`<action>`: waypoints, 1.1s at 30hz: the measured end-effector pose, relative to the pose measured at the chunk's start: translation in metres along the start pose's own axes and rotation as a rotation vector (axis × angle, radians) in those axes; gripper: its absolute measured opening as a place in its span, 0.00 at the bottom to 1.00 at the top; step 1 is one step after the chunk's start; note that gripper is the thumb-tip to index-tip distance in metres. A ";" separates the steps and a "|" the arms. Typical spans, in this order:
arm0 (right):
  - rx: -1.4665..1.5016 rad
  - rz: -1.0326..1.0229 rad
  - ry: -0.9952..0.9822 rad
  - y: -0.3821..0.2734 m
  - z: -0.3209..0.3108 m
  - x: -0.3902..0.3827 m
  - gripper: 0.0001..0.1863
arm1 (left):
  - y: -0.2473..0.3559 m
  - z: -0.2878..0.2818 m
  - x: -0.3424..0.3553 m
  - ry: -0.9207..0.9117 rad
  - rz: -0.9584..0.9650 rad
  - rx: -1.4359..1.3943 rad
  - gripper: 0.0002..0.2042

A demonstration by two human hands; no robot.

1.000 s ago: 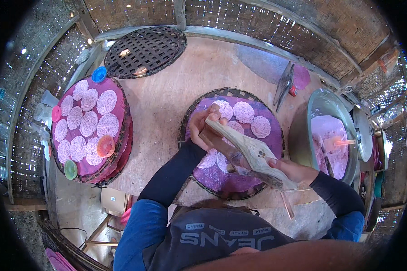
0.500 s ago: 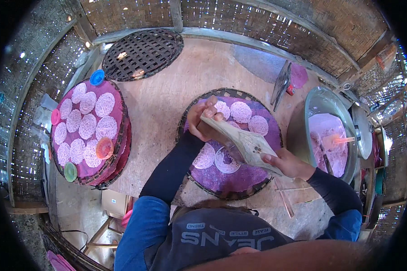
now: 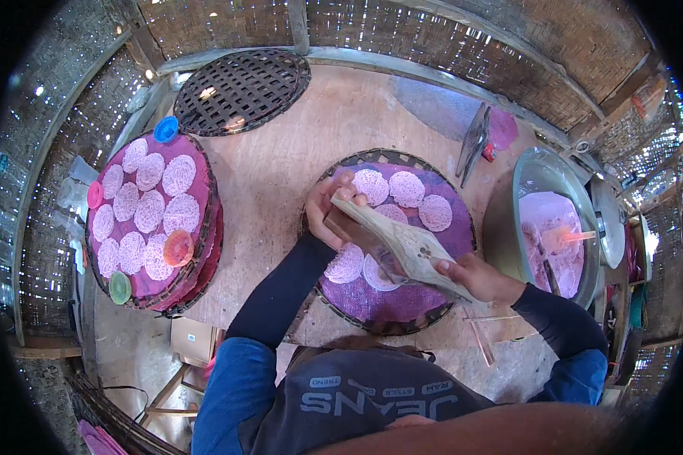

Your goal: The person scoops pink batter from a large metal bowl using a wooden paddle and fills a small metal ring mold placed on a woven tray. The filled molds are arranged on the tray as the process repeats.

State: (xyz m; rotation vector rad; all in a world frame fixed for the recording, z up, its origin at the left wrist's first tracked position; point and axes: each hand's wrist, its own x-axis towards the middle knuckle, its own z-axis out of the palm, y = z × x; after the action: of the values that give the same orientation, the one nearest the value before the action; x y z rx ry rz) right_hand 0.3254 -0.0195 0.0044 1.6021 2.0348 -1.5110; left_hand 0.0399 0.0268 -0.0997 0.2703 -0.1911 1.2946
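Both my hands hold a pale wooden press (image 3: 423, 258), tilted above a round woven tray (image 3: 360, 302) lined with purple cloth. My left hand (image 3: 326, 211) is wrapped round its far-left end. My right hand (image 3: 484, 280) grips the near-right end, thumb on top. Dark spots mark the middle of its upper face; its underside is hidden. Several lacy pink discs (image 3: 407, 189) lie on the cloth. Below the press, a pale ring (image 3: 375, 277) is partly covered by it, beside another lacy disc (image 3: 346, 263).
At left stands a stack of cloth-lined trays (image 3: 153, 282) bearing lacy discs and coloured plastic rings. A large basin (image 3: 501, 235) of pink dough, with an orange-handled tool (image 3: 577, 236), stands at right. An empty lattice tray (image 3: 243, 91) lies at the back left.
The press has shifted slightly left and tilted a little, my hands moving with it. It now covers more of the pale ring. Both hands keep their hold.
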 end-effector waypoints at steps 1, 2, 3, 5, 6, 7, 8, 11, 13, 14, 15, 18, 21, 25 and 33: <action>-0.044 0.006 0.026 -0.002 -0.001 -0.001 0.45 | -0.002 -0.002 0.001 0.009 -0.009 -0.011 0.14; -0.089 0.015 0.054 -0.006 -0.003 -0.002 0.45 | -0.001 -0.002 0.004 -0.039 -0.027 -0.013 0.13; -0.133 0.025 0.081 -0.008 -0.004 -0.003 0.45 | 0.002 -0.003 0.009 -0.086 -0.045 -0.016 0.12; -0.120 0.028 0.083 -0.011 0.001 -0.002 0.46 | 0.004 0.000 0.012 -0.132 -0.061 -0.036 0.11; -0.110 0.028 0.084 -0.011 0.003 -0.002 0.46 | 0.004 0.006 0.012 -0.131 -0.060 -0.052 0.11; -0.075 0.025 0.095 -0.011 0.004 -0.006 0.45 | 0.003 0.009 0.012 -0.129 -0.058 -0.067 0.11; -0.045 0.019 0.103 -0.014 0.003 -0.010 0.45 | 0.001 0.007 0.011 -0.140 -0.065 -0.081 0.11; -0.082 -0.009 0.108 -0.007 -0.002 -0.010 0.44 | -0.006 -0.008 0.011 -0.185 -0.090 -0.123 0.12; -0.120 -0.025 0.125 -0.004 -0.004 -0.012 0.43 | -0.008 -0.013 0.017 -0.229 -0.114 -0.153 0.14; -0.124 -0.037 0.141 -0.006 -0.004 -0.012 0.43 | -0.008 -0.007 0.021 -0.258 -0.129 -0.149 0.17; -0.127 -0.048 0.157 -0.008 -0.004 -0.013 0.42 | -0.007 -0.001 0.024 -0.288 -0.144 -0.145 0.19; -0.006 -0.136 0.279 0.018 0.005 -0.003 0.40 | -0.007 0.028 0.035 -0.176 -0.121 0.032 0.28; 0.227 -0.223 0.314 0.031 0.009 -0.003 0.38 | -0.008 0.052 0.041 -0.146 -0.148 0.155 0.44; 0.493 -0.336 0.149 0.016 0.005 -0.019 0.34 | -0.012 0.074 0.017 -0.369 -0.296 1.024 0.45; 0.464 -0.864 0.535 0.070 0.056 0.052 0.34 | -0.015 0.103 -0.017 -0.230 0.192 2.147 0.24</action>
State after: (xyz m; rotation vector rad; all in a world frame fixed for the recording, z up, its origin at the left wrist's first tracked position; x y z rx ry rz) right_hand 0.3345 -0.0335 -0.0986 1.4256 3.1412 -2.1044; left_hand 0.0510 -0.0240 -0.0078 2.2194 1.1183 1.1396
